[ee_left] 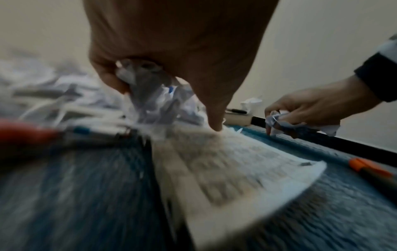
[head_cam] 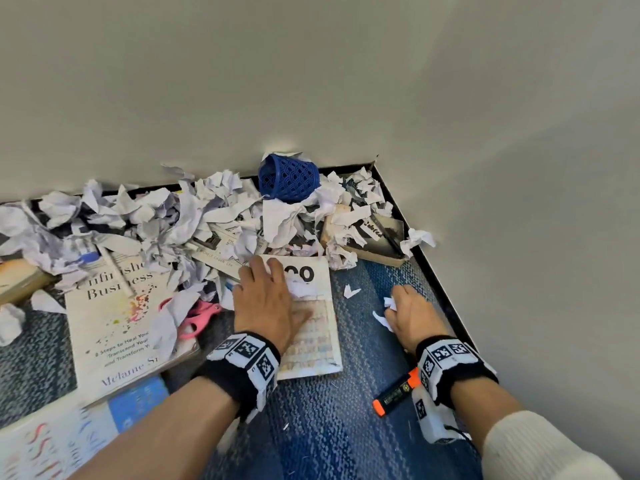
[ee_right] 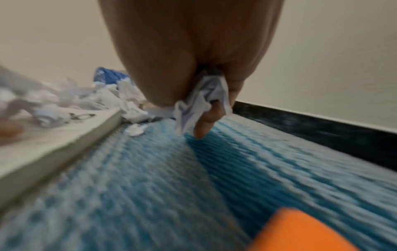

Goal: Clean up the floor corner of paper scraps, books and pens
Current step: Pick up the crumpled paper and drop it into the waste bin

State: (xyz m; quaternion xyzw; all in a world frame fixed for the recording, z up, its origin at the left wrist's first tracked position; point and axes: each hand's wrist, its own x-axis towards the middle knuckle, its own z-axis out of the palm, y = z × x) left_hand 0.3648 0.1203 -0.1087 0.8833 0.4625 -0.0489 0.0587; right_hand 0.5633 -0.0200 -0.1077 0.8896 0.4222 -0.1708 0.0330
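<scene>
My left hand (head_cam: pixel 265 292) lies over a white book (head_cam: pixel 313 344) printed with large black letters. In the left wrist view its fingers curl round crumpled paper scraps (ee_left: pixel 137 76) while the thumb (ee_left: pixel 214 118) presses on the book (ee_left: pixel 225 169). To the right, my right hand (head_cam: pixel 403 304) sits low over the blue carpet (head_cam: pixel 329 427) and grips a bunch of paper scraps (ee_right: pixel 199 101). Small scraps (head_cam: pixel 351 291) lie on the carpet between my hands. A black marker with orange caps (head_cam: pixel 396 393) lies by my right wrist.
Against the wall is a pile of crumpled paper (head_cam: pixel 156 216), with a blue mesh basket (head_cam: pixel 289 181) on its side in the corner. A large white book (head_cam: pixel 114 323), pink scissors (head_cam: pixel 201 318), a dark book (head_cam: pixel 375 237) and a colourful book (head_cam: pixel 52 441) lie around.
</scene>
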